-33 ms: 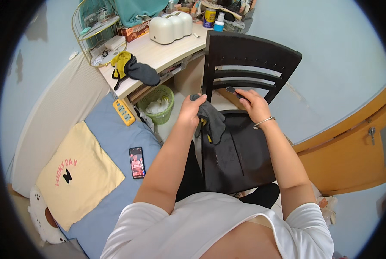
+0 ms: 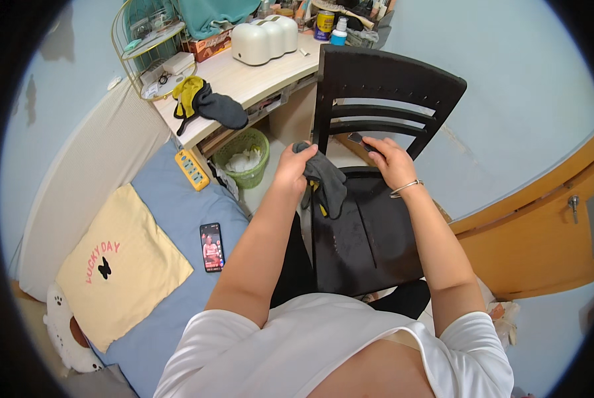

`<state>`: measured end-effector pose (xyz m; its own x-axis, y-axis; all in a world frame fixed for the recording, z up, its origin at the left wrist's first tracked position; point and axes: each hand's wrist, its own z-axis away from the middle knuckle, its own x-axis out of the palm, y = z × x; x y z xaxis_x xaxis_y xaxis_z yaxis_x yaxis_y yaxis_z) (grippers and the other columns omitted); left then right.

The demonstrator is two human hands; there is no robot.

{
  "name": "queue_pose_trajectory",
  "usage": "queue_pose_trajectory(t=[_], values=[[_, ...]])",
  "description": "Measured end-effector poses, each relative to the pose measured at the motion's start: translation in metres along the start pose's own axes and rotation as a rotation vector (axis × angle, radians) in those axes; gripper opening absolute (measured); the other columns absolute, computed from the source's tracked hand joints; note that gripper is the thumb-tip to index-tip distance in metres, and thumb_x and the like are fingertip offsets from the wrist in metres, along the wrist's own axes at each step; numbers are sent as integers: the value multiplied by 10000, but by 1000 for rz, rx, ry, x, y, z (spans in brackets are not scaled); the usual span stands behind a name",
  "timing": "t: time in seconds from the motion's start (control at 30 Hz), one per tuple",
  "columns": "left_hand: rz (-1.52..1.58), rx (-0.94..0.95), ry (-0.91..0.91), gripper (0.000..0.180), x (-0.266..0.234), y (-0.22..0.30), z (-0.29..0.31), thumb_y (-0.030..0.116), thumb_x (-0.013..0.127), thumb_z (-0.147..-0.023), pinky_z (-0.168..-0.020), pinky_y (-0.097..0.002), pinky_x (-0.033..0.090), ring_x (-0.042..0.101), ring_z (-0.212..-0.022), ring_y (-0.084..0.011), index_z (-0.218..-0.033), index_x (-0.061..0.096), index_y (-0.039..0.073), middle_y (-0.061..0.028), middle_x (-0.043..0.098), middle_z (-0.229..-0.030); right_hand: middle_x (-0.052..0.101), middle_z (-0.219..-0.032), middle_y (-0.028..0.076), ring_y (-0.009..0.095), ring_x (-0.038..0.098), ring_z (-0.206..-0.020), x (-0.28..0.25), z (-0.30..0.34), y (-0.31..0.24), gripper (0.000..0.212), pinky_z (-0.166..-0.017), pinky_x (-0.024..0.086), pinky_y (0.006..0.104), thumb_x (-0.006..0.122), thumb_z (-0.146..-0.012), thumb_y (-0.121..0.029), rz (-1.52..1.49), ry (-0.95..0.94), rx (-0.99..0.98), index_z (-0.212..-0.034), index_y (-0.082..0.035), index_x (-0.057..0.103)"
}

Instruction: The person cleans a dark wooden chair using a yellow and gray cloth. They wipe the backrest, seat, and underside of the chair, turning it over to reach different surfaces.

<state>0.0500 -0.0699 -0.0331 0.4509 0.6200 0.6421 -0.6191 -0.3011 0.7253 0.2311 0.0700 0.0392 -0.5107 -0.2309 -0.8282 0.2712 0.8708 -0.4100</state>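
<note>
My left hand (image 2: 297, 165) is closed on the top of a limp dark grey cloth item (image 2: 328, 186) with yellow patches, thumb pressed over it. The cloth hangs over the seat of the dark wooden chair (image 2: 376, 229). To its right, my right hand (image 2: 393, 164) pinches a small black tool (image 2: 360, 141) with a flat, pale end pointing left toward the chair back. I cannot make out its exact kind. The two hands are apart, and the tool does not touch the cloth. A similar grey and yellow cloth item (image 2: 219, 110) lies on the desk corner.
The pale desk (image 2: 270, 85) carries a white rounded case (image 2: 265, 41) and a gold wire rack (image 2: 152, 93). Below stands a green wastebasket (image 2: 257, 171). On the blue bed at left lie a phone (image 2: 211, 248), a yellow power strip (image 2: 191, 170) and a cream pillow (image 2: 128, 265).
</note>
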Motion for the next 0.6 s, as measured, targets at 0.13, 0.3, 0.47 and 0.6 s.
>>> queue_pose_trajectory(t=[0.13,0.3,0.47,0.6], values=[[29,59,18,148,-13,9,5,64,624,-889,-701,-355,534,632,-798,-209,-1019,583,9,-90,631,-909,580,-884,119,318,586,-848,24,10,-10,341,-746,473,383,622,-840,-104,-37,-11,0,-1178,-148,612],[-115,239,-39,131,6,30,26,64,588,-907,-710,-327,533,641,-801,-199,-1023,596,3,-115,669,-943,600,-969,93,308,609,-897,55,8,-27,321,-744,500,405,638,-830,-178,91,-107,33,-1149,-206,622],[-1250,716,36,187,0,15,27,142,643,-835,-783,-371,482,621,-905,-336,-1020,667,128,-148,657,-979,597,-930,99,312,607,-878,69,0,-53,287,-727,496,412,623,-834,-168,33,-82,8,-1119,-199,632],[-1248,518,354,218,-68,13,-24,192,642,-850,-770,-386,477,623,-886,-356,-1045,670,100,-173,665,-947,594,-901,105,316,603,-846,65,1,-65,273,-710,489,408,619,-838,-154,-35,-24,-9,-1107,-192,635]])
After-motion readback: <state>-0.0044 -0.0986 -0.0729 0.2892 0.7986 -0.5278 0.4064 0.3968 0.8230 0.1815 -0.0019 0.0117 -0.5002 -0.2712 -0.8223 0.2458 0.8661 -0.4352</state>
